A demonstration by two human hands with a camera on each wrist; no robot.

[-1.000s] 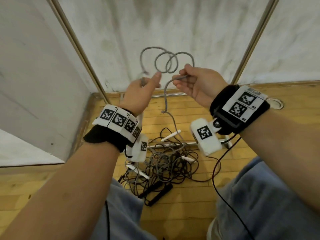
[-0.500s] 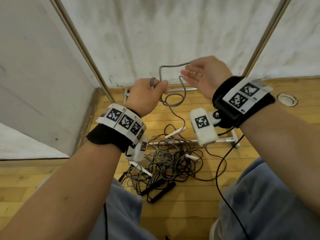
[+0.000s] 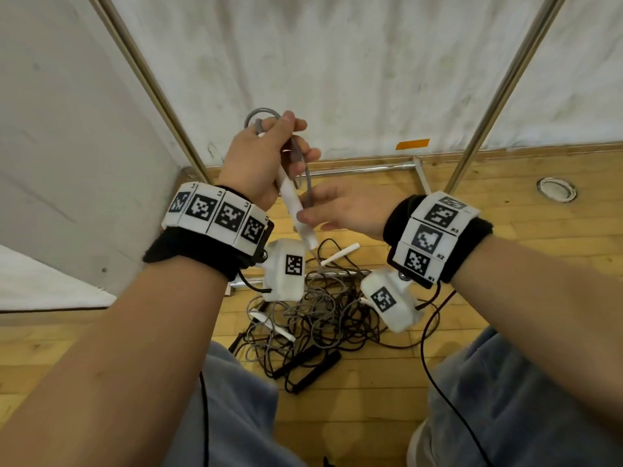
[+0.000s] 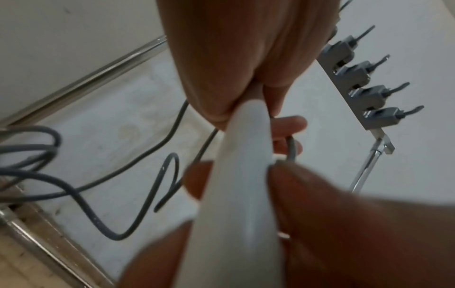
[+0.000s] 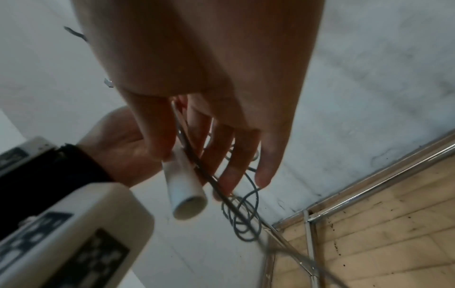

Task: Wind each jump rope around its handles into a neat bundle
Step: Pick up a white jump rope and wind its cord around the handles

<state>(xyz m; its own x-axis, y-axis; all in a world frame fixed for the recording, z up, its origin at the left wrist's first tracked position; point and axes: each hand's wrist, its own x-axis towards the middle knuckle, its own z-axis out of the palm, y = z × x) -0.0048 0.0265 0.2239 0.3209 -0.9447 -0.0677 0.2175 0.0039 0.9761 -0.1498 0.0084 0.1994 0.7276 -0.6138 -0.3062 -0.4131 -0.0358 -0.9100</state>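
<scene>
Above the wooden floor (image 3: 505,210), a white handle (image 3: 296,210) hangs tilted, its grey rope (image 3: 305,176) looping over the left hand (image 3: 259,163), which grips the handle's top; the right hand (image 3: 347,210) pinches rope against handle lower down; tangled ropes (image 3: 323,311) lie piled on the floor below.

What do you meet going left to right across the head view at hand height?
Slanted metal pole → left hand gripping the white handle → right hand → orange tape → round floor fitting.
</scene>
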